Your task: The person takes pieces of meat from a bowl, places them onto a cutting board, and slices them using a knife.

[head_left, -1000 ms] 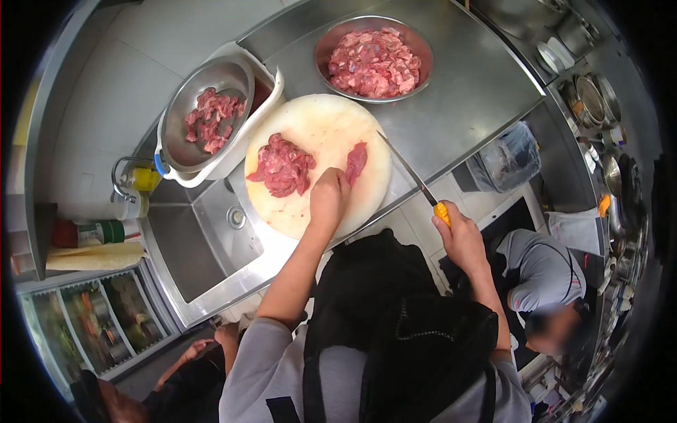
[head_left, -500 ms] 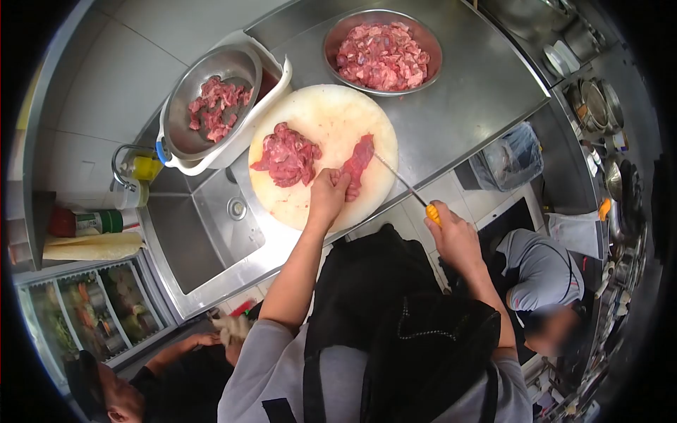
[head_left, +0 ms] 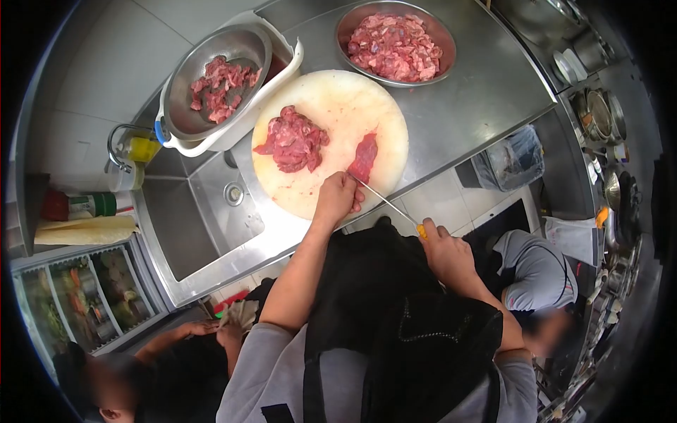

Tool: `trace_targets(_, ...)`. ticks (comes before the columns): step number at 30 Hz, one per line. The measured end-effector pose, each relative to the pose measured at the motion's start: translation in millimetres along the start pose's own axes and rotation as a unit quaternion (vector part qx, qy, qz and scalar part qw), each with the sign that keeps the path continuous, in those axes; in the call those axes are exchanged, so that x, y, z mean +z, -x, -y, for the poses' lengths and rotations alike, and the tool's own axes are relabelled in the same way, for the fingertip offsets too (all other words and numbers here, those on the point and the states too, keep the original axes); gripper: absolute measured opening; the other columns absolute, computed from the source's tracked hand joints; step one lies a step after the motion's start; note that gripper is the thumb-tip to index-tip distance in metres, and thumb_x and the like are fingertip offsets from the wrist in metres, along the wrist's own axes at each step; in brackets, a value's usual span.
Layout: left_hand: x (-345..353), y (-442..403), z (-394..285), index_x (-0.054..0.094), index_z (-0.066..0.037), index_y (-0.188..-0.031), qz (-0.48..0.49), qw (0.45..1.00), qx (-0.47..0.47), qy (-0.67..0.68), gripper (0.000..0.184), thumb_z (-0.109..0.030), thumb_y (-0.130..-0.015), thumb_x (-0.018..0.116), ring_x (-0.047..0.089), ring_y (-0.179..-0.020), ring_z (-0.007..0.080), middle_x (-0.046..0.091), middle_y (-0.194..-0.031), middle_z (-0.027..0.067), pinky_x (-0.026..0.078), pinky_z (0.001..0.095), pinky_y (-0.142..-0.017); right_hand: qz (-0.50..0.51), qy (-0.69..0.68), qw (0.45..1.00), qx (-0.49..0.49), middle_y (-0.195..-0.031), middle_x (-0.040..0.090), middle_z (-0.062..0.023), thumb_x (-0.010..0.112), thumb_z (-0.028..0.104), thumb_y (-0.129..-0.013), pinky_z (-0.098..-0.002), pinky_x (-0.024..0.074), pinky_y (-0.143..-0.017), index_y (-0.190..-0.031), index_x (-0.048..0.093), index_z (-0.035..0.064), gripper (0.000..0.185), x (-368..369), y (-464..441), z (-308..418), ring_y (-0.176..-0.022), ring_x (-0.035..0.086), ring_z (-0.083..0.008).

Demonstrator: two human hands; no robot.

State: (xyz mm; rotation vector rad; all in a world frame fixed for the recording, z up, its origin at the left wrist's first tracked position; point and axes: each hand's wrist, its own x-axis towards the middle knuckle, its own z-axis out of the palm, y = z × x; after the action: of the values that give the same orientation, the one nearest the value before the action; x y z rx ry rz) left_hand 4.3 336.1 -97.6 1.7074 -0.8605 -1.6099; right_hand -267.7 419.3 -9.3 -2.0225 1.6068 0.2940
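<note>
A strip of raw meat (head_left: 365, 155) lies on a round white cutting board (head_left: 345, 106). My left hand (head_left: 338, 197) is closed at its near end, by the board's front edge, with the fingers partly hiding the meat. In my right hand (head_left: 448, 252) is a knife (head_left: 391, 204) with a yellow handle, mostly covered by the fingers. Its thin blade slants up and left, the tip reaching the strip right beside my left fingers. Further left on the board rests a larger heap of raw meat (head_left: 293, 139).
Behind the board stands a steel bowl of cut meat (head_left: 395, 46). A tilted steel bowl (head_left: 180, 92) with several pieces sits in a white tub (head_left: 285, 74). The sink (head_left: 183, 229) is at left. A co-worker's hands (head_left: 211, 330) hold a cloth; another person (head_left: 536, 271) bends at right.
My right hand and the knife have moved down and left, bringing the blade tip from the strip's far end to beside my left fingers. The left hand still grips the near end.
</note>
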Motion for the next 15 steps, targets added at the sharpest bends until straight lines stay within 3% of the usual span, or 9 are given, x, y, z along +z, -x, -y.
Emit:
trace_targets(6, 1.1, -0.2, 6.5, 0.065, -0.001, -0.101, -0.016, 0.999, 0.039, -0.028, 0.024, -0.016, -0.114, 0.051, 0.059, -0.051, 0.0125, 0.066, -0.073, 0.0053, 0.046, 0.0291, -0.048, -0.018, 0.064, 0.998, -0.001, -0.109, 0.072, -0.0223, 0.057, 0.010, -0.102, -0.0533, 0.0623, -0.078, -0.142, 0.049, 0.0063, 0.041, -0.4, -24.7, 13.8, -0.088, 0.078, -0.0433)
trace_targets(12, -6.1, 9.9, -1.0, 0.066, 0.001, -0.102, -0.042, 0.994, 0.066, -0.077, 0.028, -0.019, -0.115, 0.051, 0.061, -0.051, 0.0134, 0.066, -0.071, 0.0059, 0.047, 0.0313, -0.048, 0.015, 0.105, 0.994, 0.022, -0.106, 0.072, -0.0218, 0.057, 0.012, -0.104, -0.0524, 0.0619, -0.078, -0.141, 0.050, 0.0081, 0.038, -20.1, -8.3, 8.3, -0.088, 0.079, -0.0414)
trace_targets(15, -6.2, 9.1, 0.5, 0.065, 0.003, -0.102, -0.036, 0.992, 0.070, -0.100, 0.030, -0.019, -0.116, 0.050, 0.062, -0.051, 0.0142, 0.067, -0.071, 0.0074, 0.049, 0.0326, -0.048, -0.018, 0.091, 0.996, -0.008, -0.102, 0.072, -0.0212, 0.057, 0.017, -0.107, -0.0549, 0.0613, -0.077, -0.139, 0.052, 0.0091, 0.033, -21.9, -16.8, 5.5, -0.087, 0.078, -0.0430)
